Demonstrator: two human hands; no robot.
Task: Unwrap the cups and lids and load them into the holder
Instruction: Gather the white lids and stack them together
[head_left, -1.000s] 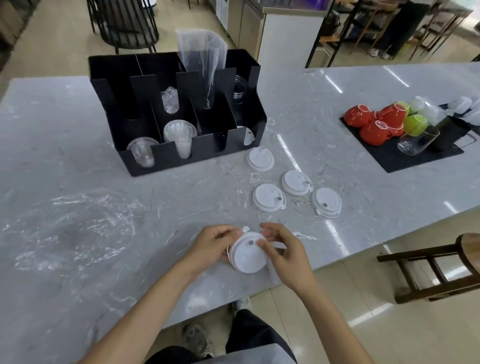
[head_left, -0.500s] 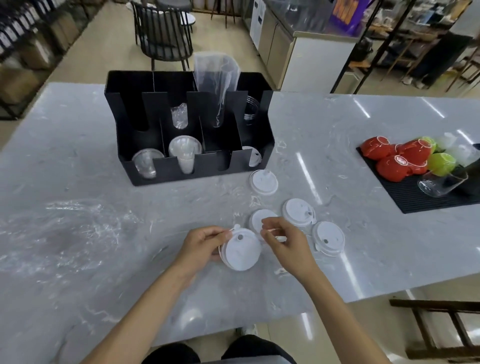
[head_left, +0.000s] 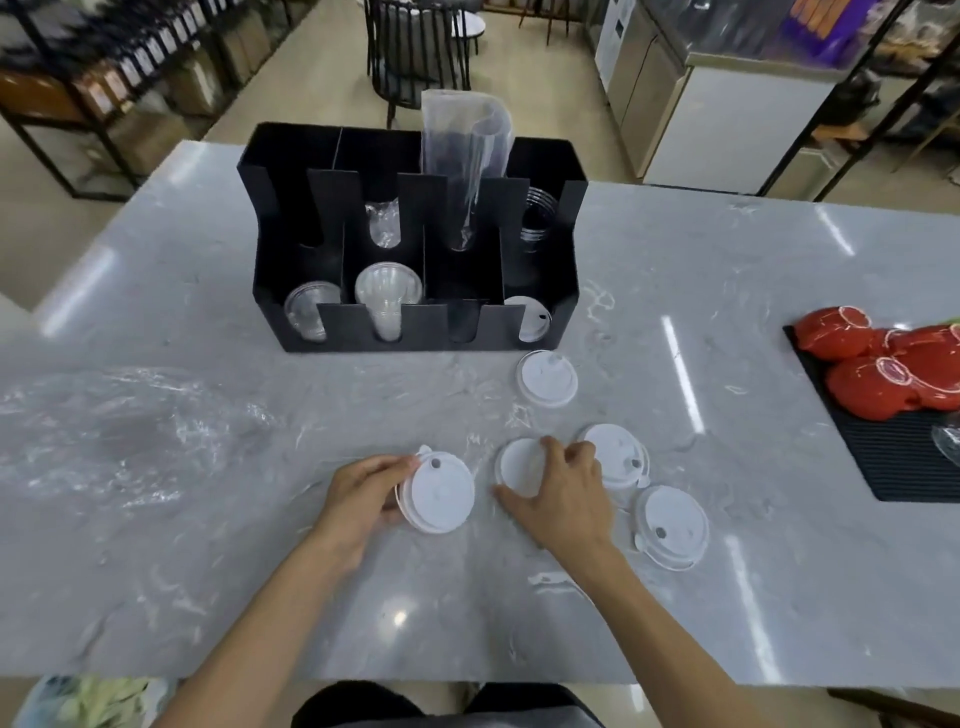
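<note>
Left hand (head_left: 363, 499) has its fingers clamped on the edge of a small stack of white lids (head_left: 439, 493), holding it just above the marble surface (head_left: 208, 571). Right hand (head_left: 558, 491) is spread over a single white lid (head_left: 519, 467) lying flat, fingers apart, thumb at the near rim and fingertips at the far rim, touching but not closed on it. Just to the right sit two more lids, one (head_left: 621, 457) beside the knuckles and one (head_left: 672, 527) nearer the edge. A fifth lid (head_left: 548, 378) lies in front of the black holder (head_left: 405, 332). In the holder: clear lids (head_left: 306, 312) front left, clear cups (head_left: 387, 296) beside them, a white lid (head_left: 532, 325) front right, and a tall plastic sleeve (head_left: 465, 145) standing at the back. Crumpled plastic wrap (head_left: 114, 431) lies off to the left.
</note>
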